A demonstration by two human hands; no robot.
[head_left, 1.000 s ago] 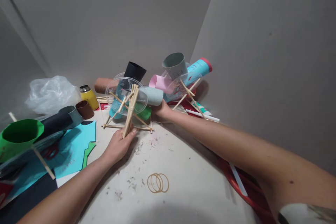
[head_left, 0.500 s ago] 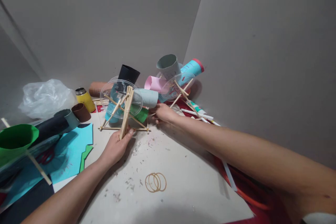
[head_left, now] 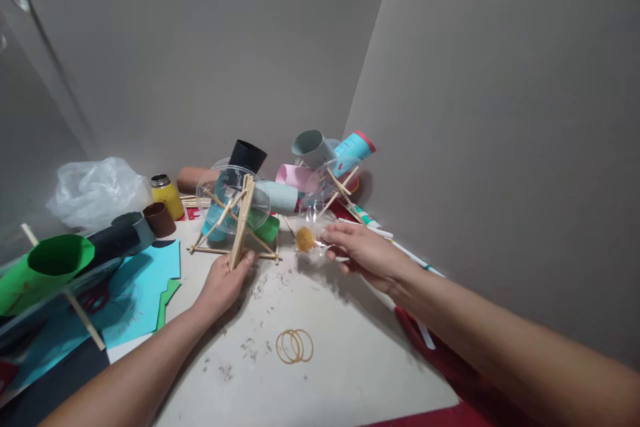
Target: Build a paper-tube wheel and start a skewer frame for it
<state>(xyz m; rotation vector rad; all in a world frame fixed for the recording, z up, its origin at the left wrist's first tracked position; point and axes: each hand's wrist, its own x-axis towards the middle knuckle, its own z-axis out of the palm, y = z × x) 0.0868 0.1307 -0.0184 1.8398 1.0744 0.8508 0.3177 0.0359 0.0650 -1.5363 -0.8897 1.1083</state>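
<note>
My left hand point(head_left: 225, 287) is closed around a bundle of wooden sticks point(head_left: 242, 223), held upright over the white board point(head_left: 350, 353). Behind it stands a stick frame point(head_left: 220, 251) with a clear plastic disc point(head_left: 233, 197) and coloured paper tubes. My right hand point(head_left: 357, 247) pinches a clear plastic bag point(head_left: 310, 217) with a clump of yellowish rubber bands point(head_left: 305, 239) at its bottom. The bag hangs just right of the stick frame. Several loose rubber bands point(head_left: 295, 345) lie overlapping on the board in front of my hands.
At the back right sits another stick-and-disc assembly with a grey tube point(head_left: 311, 149) and a blue tube point(head_left: 354, 152). On the left are a crumpled plastic bag point(head_left: 100, 192), a yellow bottle point(head_left: 167, 197), a green tube point(head_left: 50, 267), red scissors point(head_left: 95, 296) and blue paper point(head_left: 155, 287).
My right hand has come back from beside the stick frame, and a clear bag of rubber bands now shows in its fingers. The left hand still grips the sticks, nearly in place.
</note>
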